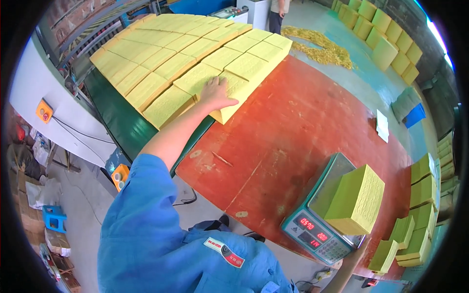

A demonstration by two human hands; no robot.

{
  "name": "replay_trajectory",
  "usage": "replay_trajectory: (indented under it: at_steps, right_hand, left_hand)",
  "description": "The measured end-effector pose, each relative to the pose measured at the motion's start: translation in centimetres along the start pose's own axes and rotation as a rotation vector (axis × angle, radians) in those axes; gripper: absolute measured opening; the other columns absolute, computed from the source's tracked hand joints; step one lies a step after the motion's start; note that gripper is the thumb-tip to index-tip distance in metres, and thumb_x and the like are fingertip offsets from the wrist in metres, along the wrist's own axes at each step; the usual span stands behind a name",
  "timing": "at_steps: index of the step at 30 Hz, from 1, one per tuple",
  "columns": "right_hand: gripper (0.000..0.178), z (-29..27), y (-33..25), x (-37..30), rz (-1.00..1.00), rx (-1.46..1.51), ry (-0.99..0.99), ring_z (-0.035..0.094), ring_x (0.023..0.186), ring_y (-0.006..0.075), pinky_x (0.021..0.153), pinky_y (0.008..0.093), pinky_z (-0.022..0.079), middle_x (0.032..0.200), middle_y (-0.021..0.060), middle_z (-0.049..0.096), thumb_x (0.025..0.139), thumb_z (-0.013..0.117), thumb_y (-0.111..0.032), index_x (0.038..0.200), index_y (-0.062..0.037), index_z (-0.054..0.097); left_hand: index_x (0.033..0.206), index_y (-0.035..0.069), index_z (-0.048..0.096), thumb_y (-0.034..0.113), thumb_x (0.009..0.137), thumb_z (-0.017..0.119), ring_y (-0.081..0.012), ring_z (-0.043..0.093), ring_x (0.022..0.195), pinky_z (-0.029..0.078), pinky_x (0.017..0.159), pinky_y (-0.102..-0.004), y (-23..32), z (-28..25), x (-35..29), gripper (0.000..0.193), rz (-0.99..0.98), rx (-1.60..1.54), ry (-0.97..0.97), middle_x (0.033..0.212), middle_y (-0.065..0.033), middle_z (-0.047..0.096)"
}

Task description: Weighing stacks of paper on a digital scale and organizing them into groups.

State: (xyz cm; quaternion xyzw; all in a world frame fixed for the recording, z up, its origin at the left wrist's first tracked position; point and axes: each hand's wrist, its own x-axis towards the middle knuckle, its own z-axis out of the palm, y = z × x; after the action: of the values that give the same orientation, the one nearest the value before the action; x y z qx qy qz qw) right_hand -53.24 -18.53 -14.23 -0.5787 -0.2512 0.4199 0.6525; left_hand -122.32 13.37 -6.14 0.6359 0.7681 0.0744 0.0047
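Note:
Rows of yellow paper stacks (185,53) lie side by side at the upper left, partly on a green conveyor belt (115,115) and reaching the red table (273,141). My left hand (217,95) rests on the nearest end of the right-hand row, fingers spread and thumb out toward the table side. At the lower right, a digital scale (317,239) with lit red figures carries one thick yellow paper block (355,200). Beside the scale's near right corner is my right hand (359,253); its fingers are hidden, so their grip does not show.
More yellow stacks (415,229) line the table's right edge. A white sheet (382,126) lies at the far right edge. Past the table are a heap of yellow strips (317,46), large yellow bundles (383,29) and a standing person (277,14). An orange button box (119,177) sits by the conveyor.

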Motion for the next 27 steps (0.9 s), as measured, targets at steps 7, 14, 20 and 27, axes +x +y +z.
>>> replay_trajectory:
  at_steps: [7, 14, 20, 27]
  right_hand:
    - [0.056, 8.4, -9.4, -4.0, -0.557, -0.197, 0.206, 0.046, 0.132, 0.0316, 0.111, 0.0441, 0.035, 0.146, 0.0152, 0.045, 0.100, 0.047, -0.035, 0.142, 0.0012, 0.043]
    - [0.051, 24.5, -8.7, -12.5, -0.713, -0.566, -0.560, 0.046, 0.134, 0.0329, 0.113, 0.0457, 0.033, 0.143, 0.0216, 0.047, 0.087, 0.059, -0.009, 0.135, 0.0055, 0.049]
    - [0.057, 32.7, -1.7, -11.7, -0.579, -0.855, -0.854, 0.055, 0.121, 0.0404, 0.100, 0.0428, 0.046, 0.130, 0.0285, 0.055, 0.084, 0.066, -0.008, 0.137, 0.0028, 0.047]
    - [0.057, 30.4, 0.7, -15.2, -0.367, -0.905, -1.022, 0.063, 0.109, 0.0383, 0.089, 0.0418, 0.051, 0.120, 0.0248, 0.063, 0.087, 0.068, -0.020, 0.137, -0.0002, 0.047]
  left_hand:
    - [0.144, 0.005, 0.040, 0.050, 0.066, 0.076, -0.0378, 0.034, 0.139, 0.029, 0.115, -0.0443, 0.1, 1.8, -3.8, 0.097, 0.285, -0.111, 0.029, 0.150, -0.0239, 0.036]
    - [0.142, 0.005, 0.041, 0.036, 0.062, 0.083, -0.0414, 0.035, 0.137, 0.030, 0.113, -0.0535, 8.1, 0.0, -18.9, 0.096, 1.199, -0.349, -0.099, 0.147, -0.0251, 0.035]
    - [0.143, 0.008, 0.042, 0.033, 0.074, 0.077, -0.0365, 0.034, 0.140, 0.029, 0.113, -0.0565, 6.1, -4.7, -27.9, 0.081, 1.004, -0.177, -0.064, 0.150, -0.0182, 0.037]
    - [0.149, 0.005, 0.029, 0.048, 0.089, 0.067, -0.0291, 0.048, 0.128, 0.040, 0.103, -0.0474, 4.1, 3.3, -42.0, 0.083, -0.716, -1.513, -0.251, 0.139, -0.0167, 0.049]
